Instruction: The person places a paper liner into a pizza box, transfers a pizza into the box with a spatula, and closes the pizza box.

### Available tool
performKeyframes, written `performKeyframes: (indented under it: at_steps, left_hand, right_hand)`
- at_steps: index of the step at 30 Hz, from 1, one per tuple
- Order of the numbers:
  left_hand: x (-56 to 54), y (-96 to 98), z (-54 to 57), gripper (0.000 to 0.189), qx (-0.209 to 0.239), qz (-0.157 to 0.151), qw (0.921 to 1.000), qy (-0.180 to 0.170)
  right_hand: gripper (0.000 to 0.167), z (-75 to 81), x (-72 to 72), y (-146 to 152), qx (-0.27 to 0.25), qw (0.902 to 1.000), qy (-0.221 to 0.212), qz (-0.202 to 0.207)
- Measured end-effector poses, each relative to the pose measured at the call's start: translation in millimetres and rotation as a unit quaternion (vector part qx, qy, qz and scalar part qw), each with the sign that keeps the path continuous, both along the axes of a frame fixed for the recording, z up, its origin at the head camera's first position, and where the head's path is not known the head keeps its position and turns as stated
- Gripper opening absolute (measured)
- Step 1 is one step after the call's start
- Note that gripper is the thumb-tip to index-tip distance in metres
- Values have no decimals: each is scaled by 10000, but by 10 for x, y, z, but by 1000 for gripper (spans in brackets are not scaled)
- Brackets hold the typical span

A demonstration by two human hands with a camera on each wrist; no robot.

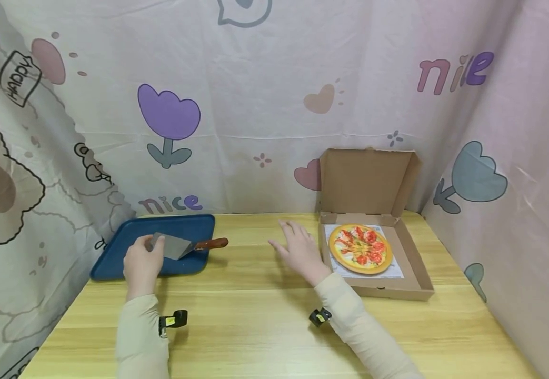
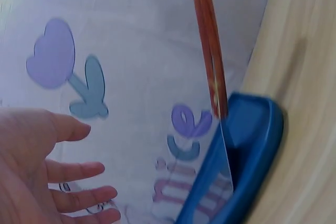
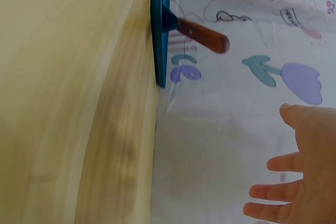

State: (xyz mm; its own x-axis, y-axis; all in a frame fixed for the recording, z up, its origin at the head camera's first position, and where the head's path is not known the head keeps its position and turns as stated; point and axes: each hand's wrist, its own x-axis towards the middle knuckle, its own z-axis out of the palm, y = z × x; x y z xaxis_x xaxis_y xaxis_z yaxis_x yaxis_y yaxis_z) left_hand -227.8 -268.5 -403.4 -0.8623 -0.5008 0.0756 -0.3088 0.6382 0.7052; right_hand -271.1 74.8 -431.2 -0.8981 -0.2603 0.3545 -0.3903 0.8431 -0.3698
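Nothing is held by the left hand (image 1: 142, 263) or the right hand (image 1: 300, 252); the fingers of both are spread wide. The left hand is held near the blade of the pizza server (image 1: 172, 247), with a gap seen between them in the left wrist view. The blade is laid in the blue tray (image 1: 189, 223), and the brown handle (image 1: 211, 243) is poked out past the tray's right rim. The right hand is held over the wooden table (image 1: 236, 326), just beside the cardboard pizza box (image 1: 416, 273). The box lid (image 1: 369, 181) is already up, and the round pizza (image 1: 360, 249) is set inside on printed paper (image 1: 394, 268). The lid part looks done; work with the server on the pizza seems left. Whether any slices are cut cannot be told.
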Motion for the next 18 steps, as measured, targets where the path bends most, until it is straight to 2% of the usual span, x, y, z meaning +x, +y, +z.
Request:
performKeyframes:
  at_steps: [7,14,18]
  left_hand:
    - [-54,280,109,60,-340,-601,9956,628]
    - [-110,600,132,57,-559,-1121,9845,1224]
    - [-164,804,149,56,-516,-1402,9767,1538]
  right_hand:
    - [60,9,2,216,-35,9994,194,-279]
    - [61,43,13,457,-154,9984,233,-482]
    - [62,45,3,633,-232,9973,274,-638]
